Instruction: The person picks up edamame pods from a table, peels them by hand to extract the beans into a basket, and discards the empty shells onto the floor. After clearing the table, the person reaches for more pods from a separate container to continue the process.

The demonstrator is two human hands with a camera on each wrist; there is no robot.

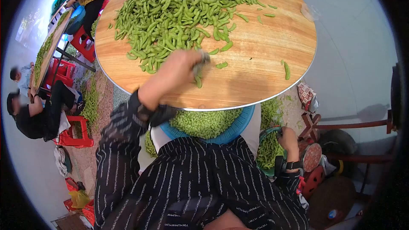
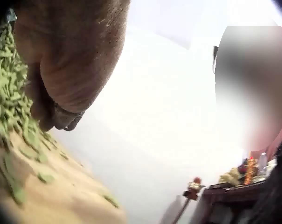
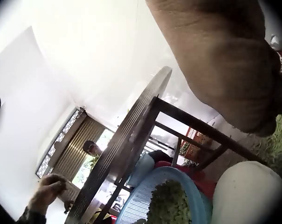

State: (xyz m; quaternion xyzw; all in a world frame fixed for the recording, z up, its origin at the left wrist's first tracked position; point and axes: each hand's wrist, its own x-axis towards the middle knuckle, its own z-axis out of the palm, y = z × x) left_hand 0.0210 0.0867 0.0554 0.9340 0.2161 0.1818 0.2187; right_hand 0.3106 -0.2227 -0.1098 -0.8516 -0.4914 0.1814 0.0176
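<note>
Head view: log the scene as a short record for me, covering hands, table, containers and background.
Left hand: left hand over the near part of the round table, motion-blurred; grip unclear
Right hand: right hand low at the right, by the green container; grip unclear
Tabletop: pod heap at the far left, a few strays toward the right
Blue basin: blue basin below the near edge, holding shelled beans
Green container: holds pods or shells
Background: people around a second table, left

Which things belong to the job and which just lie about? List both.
Belongs to the job, it seems:
green pods on the round wooden table
shelled beans in the blue basin
green tub by the right hand

Apparently just lying about:
patterned bag by the wall
yellow bag
</note>
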